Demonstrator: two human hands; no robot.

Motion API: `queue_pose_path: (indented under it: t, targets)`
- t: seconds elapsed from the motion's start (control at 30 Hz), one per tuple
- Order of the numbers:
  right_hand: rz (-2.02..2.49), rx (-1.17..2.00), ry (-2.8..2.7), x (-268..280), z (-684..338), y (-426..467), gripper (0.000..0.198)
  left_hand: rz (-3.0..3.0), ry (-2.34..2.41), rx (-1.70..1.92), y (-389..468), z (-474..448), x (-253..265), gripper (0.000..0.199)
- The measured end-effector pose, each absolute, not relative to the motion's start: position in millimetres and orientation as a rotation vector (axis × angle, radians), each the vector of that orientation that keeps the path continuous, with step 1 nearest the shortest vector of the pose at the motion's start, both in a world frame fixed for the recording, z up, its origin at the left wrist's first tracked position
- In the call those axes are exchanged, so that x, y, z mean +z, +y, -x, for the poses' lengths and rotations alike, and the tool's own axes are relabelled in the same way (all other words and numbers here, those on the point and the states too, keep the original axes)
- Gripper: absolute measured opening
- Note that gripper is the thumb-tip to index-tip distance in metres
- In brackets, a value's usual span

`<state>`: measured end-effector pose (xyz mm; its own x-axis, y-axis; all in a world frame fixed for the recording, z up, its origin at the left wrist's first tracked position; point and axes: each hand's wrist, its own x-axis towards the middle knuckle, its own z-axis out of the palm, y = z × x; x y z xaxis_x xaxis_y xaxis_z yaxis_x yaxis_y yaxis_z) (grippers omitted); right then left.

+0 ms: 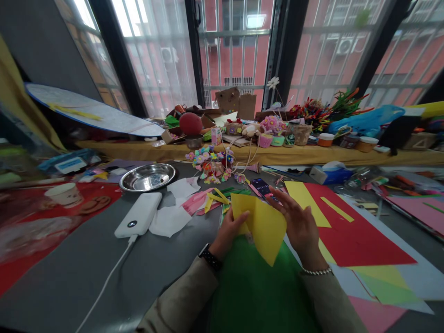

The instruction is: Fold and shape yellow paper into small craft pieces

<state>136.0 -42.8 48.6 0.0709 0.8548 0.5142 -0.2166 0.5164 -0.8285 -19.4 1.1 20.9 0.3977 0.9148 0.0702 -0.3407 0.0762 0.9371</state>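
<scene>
Between my hands is a creased sheet of yellow paper (266, 231), raised above a dark green sheet (256, 291). My left hand (231, 231) pinches its left side, thumb on the near face and the other fingers behind. At the paper's right edge, my right hand (299, 224) has its fingers stretched and spread; whether it touches the paper I cannot tell. A phone (260, 187) with a lit timer lies just beyond the paper. Yellow paper strips (217, 200) and pink paper scraps (198, 201) lie left of it.
A white power bank (138, 216) with a cable and a metal dish (147, 178) stand on the left, near a paper cup (64, 194). Red paper (364, 231) and other coloured sheets lie at right. Craft flowers (211, 164) and jars (326, 139) line the window side.
</scene>
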Motion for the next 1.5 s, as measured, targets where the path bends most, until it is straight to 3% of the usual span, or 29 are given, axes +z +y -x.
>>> queue_pose_path:
  t: [0.1, 0.2, 0.3, 0.6, 0.97, 1.5]
  targets:
    - [0.756, 0.844, -1.173, 45.0, -138.6, -37.8, 0.061, -1.047, 0.687, 1.037, 2.0, 19.6, 19.3, 0.039]
    - [1.041, 0.769, -1.107, 34.4, -135.4, -31.6, 0.043, -0.976, 0.633, 1.005, 2.0, 21.1, 18.7, 0.038]
    - [1.182, 0.858, -1.17, 22.3, -128.0, -26.1, 0.043, -0.951, 0.558, 0.907, 0.1, 24.4, 19.1, 0.036]
    - [1.233, 0.928, -1.063, 12.3, -129.4, -25.0, 0.031, -1.005, 0.541, 0.802, 0.4, 21.0, 20.3, 0.044]
    - [1.162, 0.863, -0.972, 11.4, -136.9, -26.8, 0.015, -1.179, 0.833, 0.942, 11.5, 27.8, 8.9, 0.033]
    - [1.172, 0.879, -0.895, 8.3, -147.0, -25.5, 0.02, -1.37, 0.967, 1.069, 14.2, 29.6, 8.4, 0.021]
